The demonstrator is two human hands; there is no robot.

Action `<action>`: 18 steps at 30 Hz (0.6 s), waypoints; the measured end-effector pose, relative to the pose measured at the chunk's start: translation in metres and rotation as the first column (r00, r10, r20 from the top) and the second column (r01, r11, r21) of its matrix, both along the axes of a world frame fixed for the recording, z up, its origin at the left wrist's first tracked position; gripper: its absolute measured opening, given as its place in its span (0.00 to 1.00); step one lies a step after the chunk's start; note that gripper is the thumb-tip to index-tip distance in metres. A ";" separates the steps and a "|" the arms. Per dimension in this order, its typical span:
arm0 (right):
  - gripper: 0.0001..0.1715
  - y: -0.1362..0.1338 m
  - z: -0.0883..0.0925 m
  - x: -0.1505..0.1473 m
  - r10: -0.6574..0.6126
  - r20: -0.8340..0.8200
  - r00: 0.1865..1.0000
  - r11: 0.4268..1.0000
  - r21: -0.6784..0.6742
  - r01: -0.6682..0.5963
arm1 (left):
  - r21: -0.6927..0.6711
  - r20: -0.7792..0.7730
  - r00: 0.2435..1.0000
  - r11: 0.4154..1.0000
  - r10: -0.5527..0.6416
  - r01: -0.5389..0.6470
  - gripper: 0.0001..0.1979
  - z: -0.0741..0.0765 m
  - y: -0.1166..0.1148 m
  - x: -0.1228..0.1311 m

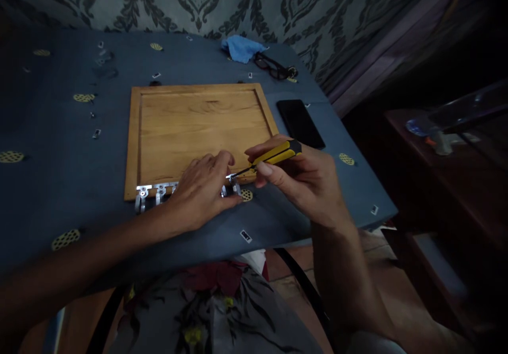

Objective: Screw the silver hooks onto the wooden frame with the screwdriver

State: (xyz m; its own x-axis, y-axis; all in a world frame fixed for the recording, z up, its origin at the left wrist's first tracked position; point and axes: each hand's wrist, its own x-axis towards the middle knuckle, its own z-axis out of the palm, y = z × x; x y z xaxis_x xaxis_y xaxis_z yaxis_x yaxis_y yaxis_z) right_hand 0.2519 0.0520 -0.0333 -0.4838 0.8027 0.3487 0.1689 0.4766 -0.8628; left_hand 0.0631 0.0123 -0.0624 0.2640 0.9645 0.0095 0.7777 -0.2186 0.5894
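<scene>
Along the board, right grip pinches screwdriver; left grip, half-curled, overlies metal hooks.

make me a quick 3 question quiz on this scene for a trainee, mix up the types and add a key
1. Which hand holds the yellow-and-black screwdriver?

2. Along which part of the wooden panel does the metal strip run?
a) the far edge
b) the near edge
c) the middle

3. True or false: the phone lies on top of the panel.

Key:
1. The right hand.
2. b
3. False; the phone lies to the right of the panel.
</scene>
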 end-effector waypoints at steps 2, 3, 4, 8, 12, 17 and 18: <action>0.14 0.001 -0.002 0.001 -0.021 -0.001 1.000 0.999 0.048 0.021 | -0.015 -0.003 1.000 1.000 -0.005 0.005 0.25 0.001 0.000 0.000; 0.14 0.000 -0.005 0.000 -0.049 -0.003 0.999 0.996 0.071 0.050 | -0.023 -0.006 1.000 1.000 -0.010 0.010 0.25 0.001 0.000 0.000; 0.13 0.000 -0.008 -0.001 -0.085 -0.002 0.996 0.992 0.094 0.085 | -0.026 -0.009 1.000 1.000 -0.014 0.013 0.26 0.002 0.000 0.000; 0.15 -0.006 -0.018 -0.012 -0.268 0.055 0.962 0.944 0.216 0.250 | -0.020 -0.020 1.000 1.000 -0.008 0.008 0.25 0.001 0.001 0.001; 0.14 -0.010 -0.021 -0.021 -0.418 0.071 0.906 0.855 0.368 0.366 | 0.002 -0.021 1.000 1.000 -0.001 0.001 0.26 -0.002 0.000 0.002; 0.13 -0.010 -0.020 -0.023 -0.370 0.060 0.927 0.892 0.303 0.336 | 0.017 -0.026 1.000 1.000 -0.015 0.015 0.26 -0.003 0.001 0.000; 0.12 -0.011 -0.020 -0.023 -0.349 0.034 0.937 0.903 0.279 0.326 | 0.013 -0.030 0.999 1.000 -0.016 0.017 0.26 -0.003 0.001 0.000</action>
State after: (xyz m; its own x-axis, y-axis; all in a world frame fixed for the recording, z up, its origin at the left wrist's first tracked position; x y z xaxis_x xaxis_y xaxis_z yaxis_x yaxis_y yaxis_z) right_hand 0.2293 0.0411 -0.0529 -0.2357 0.8063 0.5425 0.4240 0.5876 -0.6892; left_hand 0.0631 0.0131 -0.0652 0.2804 0.9598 0.0146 0.7909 -0.2396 0.5631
